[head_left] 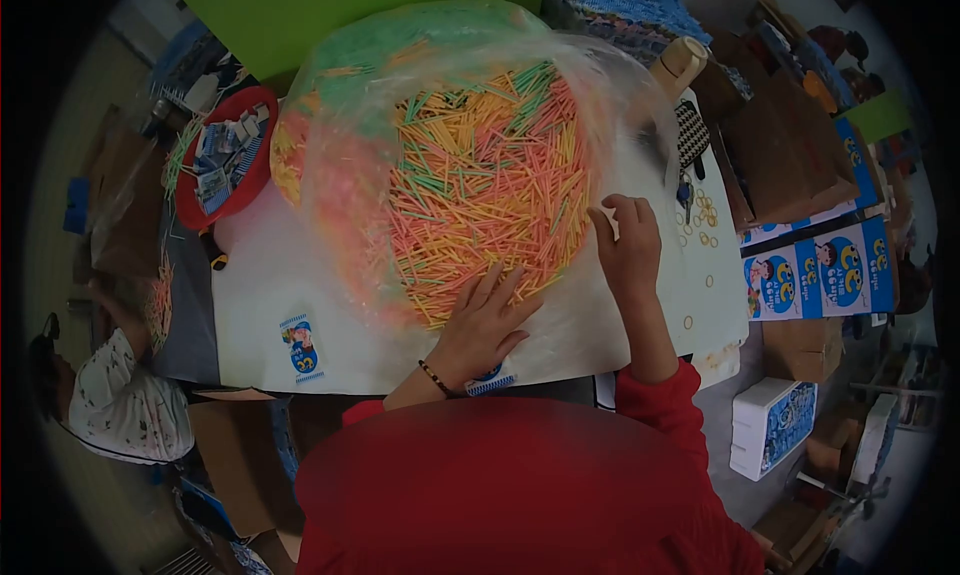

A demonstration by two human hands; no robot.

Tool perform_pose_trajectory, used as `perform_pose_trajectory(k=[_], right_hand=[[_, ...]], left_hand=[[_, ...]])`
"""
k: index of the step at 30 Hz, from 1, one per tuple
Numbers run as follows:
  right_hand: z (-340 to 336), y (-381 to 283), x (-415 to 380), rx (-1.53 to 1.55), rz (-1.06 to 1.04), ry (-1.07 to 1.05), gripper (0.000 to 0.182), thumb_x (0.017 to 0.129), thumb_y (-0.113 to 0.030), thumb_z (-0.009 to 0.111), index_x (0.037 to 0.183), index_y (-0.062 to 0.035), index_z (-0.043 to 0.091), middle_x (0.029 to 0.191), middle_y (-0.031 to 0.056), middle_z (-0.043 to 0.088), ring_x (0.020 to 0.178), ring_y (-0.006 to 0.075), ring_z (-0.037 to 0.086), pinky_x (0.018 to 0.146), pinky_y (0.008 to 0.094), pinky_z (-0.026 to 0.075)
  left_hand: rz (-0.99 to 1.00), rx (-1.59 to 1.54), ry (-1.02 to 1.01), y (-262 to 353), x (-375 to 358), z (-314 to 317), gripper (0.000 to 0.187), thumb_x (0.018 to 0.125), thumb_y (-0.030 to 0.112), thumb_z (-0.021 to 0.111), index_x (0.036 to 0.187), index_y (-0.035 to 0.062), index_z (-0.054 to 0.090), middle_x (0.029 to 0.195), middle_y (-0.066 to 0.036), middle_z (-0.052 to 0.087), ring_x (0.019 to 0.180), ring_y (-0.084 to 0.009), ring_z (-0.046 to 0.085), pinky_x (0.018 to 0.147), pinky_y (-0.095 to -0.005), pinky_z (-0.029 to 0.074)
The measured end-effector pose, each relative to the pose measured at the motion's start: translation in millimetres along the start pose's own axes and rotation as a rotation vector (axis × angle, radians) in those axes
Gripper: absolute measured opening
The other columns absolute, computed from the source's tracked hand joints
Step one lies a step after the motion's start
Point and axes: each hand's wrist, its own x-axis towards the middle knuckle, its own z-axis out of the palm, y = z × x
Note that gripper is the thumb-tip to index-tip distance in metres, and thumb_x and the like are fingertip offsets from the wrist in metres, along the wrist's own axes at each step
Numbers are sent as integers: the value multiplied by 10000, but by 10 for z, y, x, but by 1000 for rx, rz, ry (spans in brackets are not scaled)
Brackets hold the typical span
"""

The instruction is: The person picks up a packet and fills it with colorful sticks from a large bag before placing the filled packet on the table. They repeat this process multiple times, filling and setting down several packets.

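A big clear plastic bag (345,175) lies open on the white table, filled with thin pink, yellow and green sticks (480,175). My left hand (478,330) rests at the near edge of the heap, fingers stretched out and apart over the sticks. Beside the bag's right edge is my right hand (632,250), its fingers loosely bent, thumb apart, with nothing visible in them. A small blue-and-white printed packet (301,348) lies on the table to the left. Another packet (490,383) shows partly beneath my left wrist at the table's front edge.
A red basin (268,155) of blue-and-white packets stands left. Rubber bands (705,215) and keys (685,190) lie right, below a beige thermos (682,63). Printed boxes (820,275) and a white foam box (750,430) are beyond. Another person (130,400) sits at left.
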Motion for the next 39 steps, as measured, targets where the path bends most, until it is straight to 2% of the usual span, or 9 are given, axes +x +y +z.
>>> perform_pose_trajectory(k=[4, 6, 9, 12, 22, 28, 31, 33, 39], right_hand=[[47, -421, 18, -52, 222, -350, 345, 819, -361, 713, 863, -45, 581, 780, 133, 597, 666, 283, 606, 590, 391, 479], [194, -499, 33, -258, 409, -620, 424, 793, -417, 716, 866, -20, 585, 794, 160, 600, 754, 314, 629, 637, 388, 510], [391, -578, -54, -182, 327, -513, 427, 805, -398, 703, 865, 8, 584, 795, 188, 602, 810, 334, 633, 685, 397, 527], [493, -553, -94, -75, 313, -553, 358, 851, -327, 662, 888, 18, 574, 828, 194, 615, 819, 338, 634, 685, 430, 512], [522, -492, -301, 783, 519, -355, 158, 896, -128, 601, 946, 11, 547, 859, 152, 595, 744, 319, 558, 684, 351, 454], [719, -403, -524, 526, 20, -191, 219, 894, -89, 603, 1093, -4, 567, 912, 135, 596, 847, 253, 587, 762, 335, 456], [707, -395, -464, 598, 148, -268, 178, 939, -87, 552, 1106, -26, 551, 950, 92, 605, 904, 190, 586, 790, 315, 454], [713, -408, -380, 1261, 689, -125, 123, 989, -109, 477, 1091, -60, 524, 1003, 66, 610, 889, 156, 588, 817, 290, 462], [336, -218, -242, 1494, 810, 53, 152, 1019, -143, 411, 1115, -51, 483, 928, 27, 535, 829, 110, 523, 799, 238, 450]], left_hand=[[46, 58, 137, 76, -16, -112, 501, 794, 277, 694, 1257, 142, 560, 1389, -158, 430, 1294, -338, 383, 1043, -454, 319], [-69, 78, 296, 93, -131, -116, 422, 791, 352, 700, 1066, 46, 603, 1077, -155, 573, 1001, -307, 551, 840, -410, 441], [-336, 185, 153, 167, -358, -331, 454, 772, 451, 702, 864, 25, 574, 805, -116, 548, 744, -279, 554, 656, -385, 440], [-536, 161, 71, 127, -577, -294, 514, 747, 517, 704, 800, 31, 543, 756, -122, 536, 717, -291, 559, 627, -389, 430], [-521, -90, 225, 4, -718, -7, 556, 702, 544, 721, 790, 29, 531, 773, -126, 537, 720, -309, 535, 629, -426, 391], [-513, -99, 233, 18, -733, -16, 499, 725, 503, 721, 773, 46, 525, 750, -99, 526, 707, -284, 519, 652, -390, 347], [-617, -220, 137, 26, -709, -84, 447, 760, 466, 704, 774, 55, 529, 736, -92, 522, 706, -280, 514, 666, -384, 344], [-549, -116, 272, 56, -717, -112, 383, 786, 389, 707, 770, 53, 523, 733, -96, 520, 698, -282, 508, 658, -388, 345], [-486, -383, 455, -42, -723, -64, 195, 816, 117, 708, 838, 19, 541, 736, -94, 516, 677, -264, 514, 620, -365, 400]])
